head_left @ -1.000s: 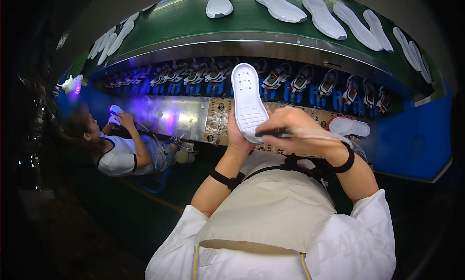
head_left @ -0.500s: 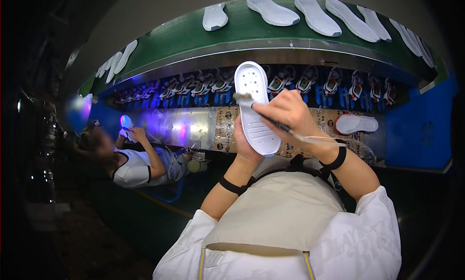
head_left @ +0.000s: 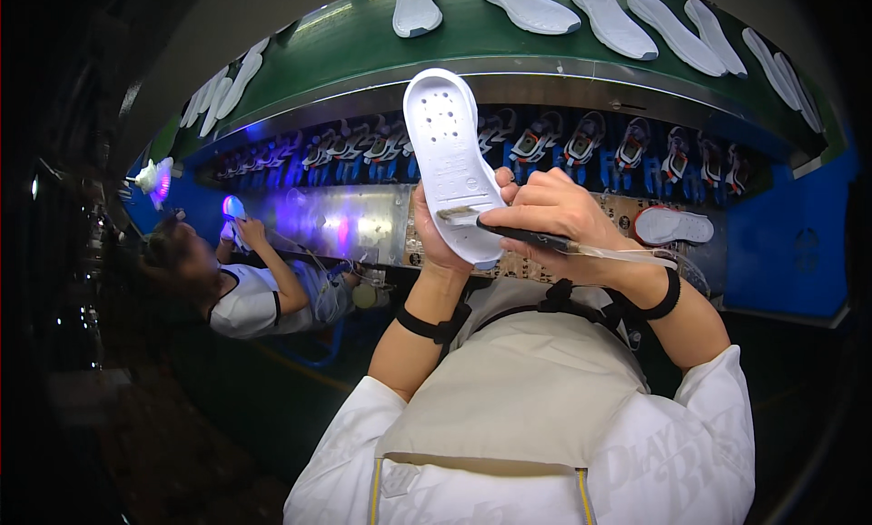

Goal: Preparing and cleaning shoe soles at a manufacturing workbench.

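Observation:
A white shoe sole (head_left: pixel 443 153) is held up in front of me, its hollow inner face toward me and its small round holes at the far end. My left hand (head_left: pixel 436 234) grips its near end from the left and from underneath. Closed round a black-handled brush (head_left: pixel 522 234) with a clear tube running back along the wrist is my right hand (head_left: pixel 568 212). The bristles lie on the sole's inner face, near its lower end. A white sole with a red edge (head_left: pixel 672 226) lies on the bench to the right.
Beyond the bench (head_left: pixel 377 218), a row of shoe uppers (head_left: pixel 631 148) stands on blue supports. Several white soles (head_left: pixel 613 18) rest on the green conveyor (head_left: pixel 354 53) above them. At left, a co-worker (head_left: pixel 254 293) sits holding a sole under purple light.
The brush has moved down the sole, from near the holes to the lower end. The sole has shifted up and left, and my right hand's fingers now come close to its right edge.

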